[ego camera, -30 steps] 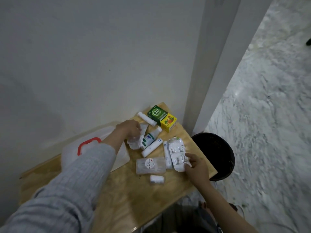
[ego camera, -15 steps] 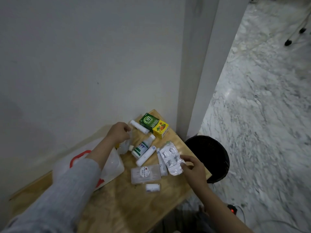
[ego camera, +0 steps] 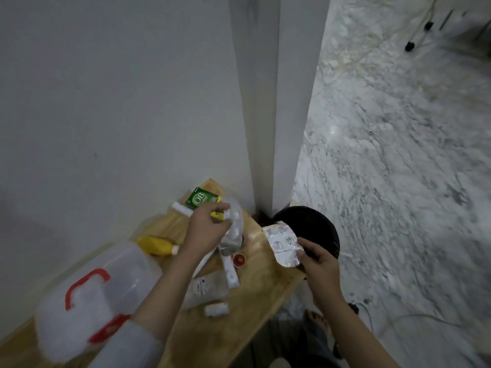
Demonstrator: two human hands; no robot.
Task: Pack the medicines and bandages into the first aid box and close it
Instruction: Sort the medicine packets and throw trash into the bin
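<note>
My left hand (ego camera: pixel 206 229) is lifted over the wooden table (ego camera: pixel 255 309) and grips a clear plastic packet (ego camera: pixel 233 229) that hangs down from its fingers. My right hand (ego camera: pixel 317 261) holds a silver blister pack (ego camera: pixel 283 243) above the table's right edge. The translucent first aid box (ego camera: pixel 87 298) with red handle and latch lies at the left. On the table lie a green and yellow medicine carton (ego camera: pixel 202 199), a white roll (ego camera: pixel 180 208), a yellow bottle (ego camera: pixel 156 245), a red cap (ego camera: pixel 239 260), a white tube (ego camera: pixel 230 272), a clear bag (ego camera: pixel 206 288) and a small bandage roll (ego camera: pixel 216 309).
A black waste bin (ego camera: pixel 318 227) stands on the floor just past the table's right edge, under the blister pack. A white wall and pillar (ego camera: pixel 265 102) close off the back. Marble floor (ego camera: pixel 398 181) spreads to the right, with cables near my legs.
My left hand has risen from the table with the clear packet. My right hand has lifted the blister pack off the table toward the right edge. A yellow bottle and red cap now show.
</note>
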